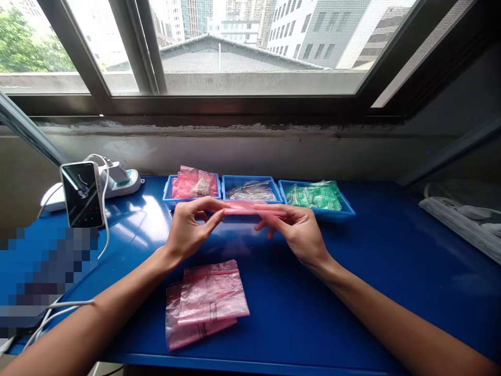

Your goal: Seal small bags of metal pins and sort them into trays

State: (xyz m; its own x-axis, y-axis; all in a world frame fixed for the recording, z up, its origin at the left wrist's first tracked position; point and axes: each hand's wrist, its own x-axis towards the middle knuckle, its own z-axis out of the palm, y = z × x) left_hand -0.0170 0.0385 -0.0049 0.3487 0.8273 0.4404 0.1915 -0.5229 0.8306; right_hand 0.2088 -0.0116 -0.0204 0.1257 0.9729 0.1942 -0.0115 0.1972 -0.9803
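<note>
Loose pink bags [207, 305] sit closest on the blue worktop [352, 324], while the left hand [190, 230] and right hand [291, 230] pinch a flat pink bag [246, 208] by its ends, just in front of the blue trays [252, 178]. Pinch too loose and it could slip right out.

Left hand [191, 230], right hand [293, 230] pinch flat pink bag [250, 208] (seen nearly edge-on) before middle blue tray [252, 178].

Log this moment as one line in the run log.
left hand: pinches pink plastic bag | right hand: pinches same bag | nearby: three blue trays, stacked pink bags
</note>
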